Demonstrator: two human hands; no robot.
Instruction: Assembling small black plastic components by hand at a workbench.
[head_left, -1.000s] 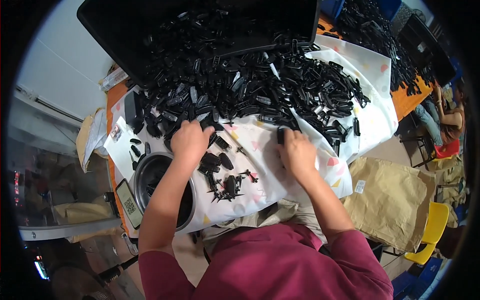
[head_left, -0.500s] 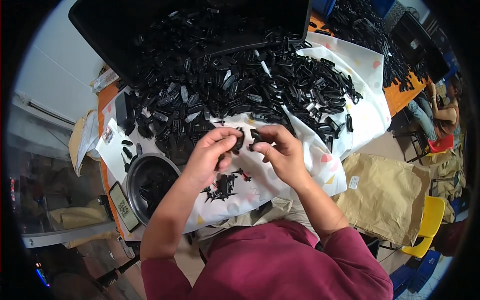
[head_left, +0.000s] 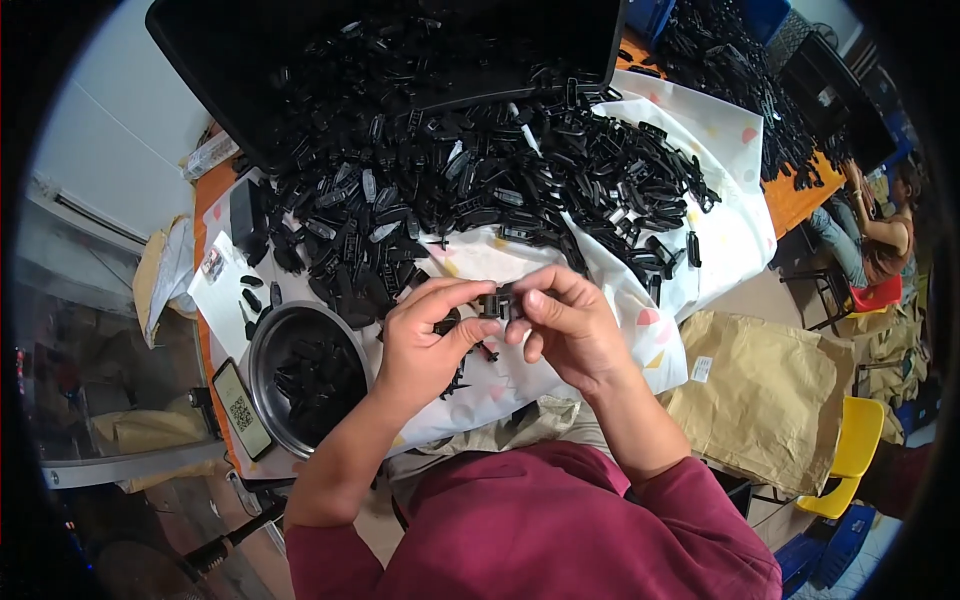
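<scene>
Between my two hands is a small black plastic part (head_left: 495,306), pinched at both ends above the white patterned cloth (head_left: 520,388). My left hand (head_left: 432,335) grips its left side between thumb and fingers. The fingertips of my right hand (head_left: 578,328) close on its right side; whether this is one piece or two pressed together I cannot tell. A large heap of black plastic parts (head_left: 480,190) lies just beyond my hands. Small dark pieces, one with a red tip (head_left: 488,352), rest on the cloth below, partly hidden by my left hand.
At the left stands a round metal bowl (head_left: 258,350) with black parts inside, beside a phone (head_left: 240,410). A big black bin (head_left: 215,95) lies tipped behind the heap. Brown paper (head_left: 765,400) and a yellow chair (head_left: 855,445) are at right. Another person (head_left: 885,235) sits farther off.
My hands have come together, and the black pieces they held apart now meet between my fingertips. Both hands sit slightly lower, and my left hand covers more of the small pieces on the cloth.
</scene>
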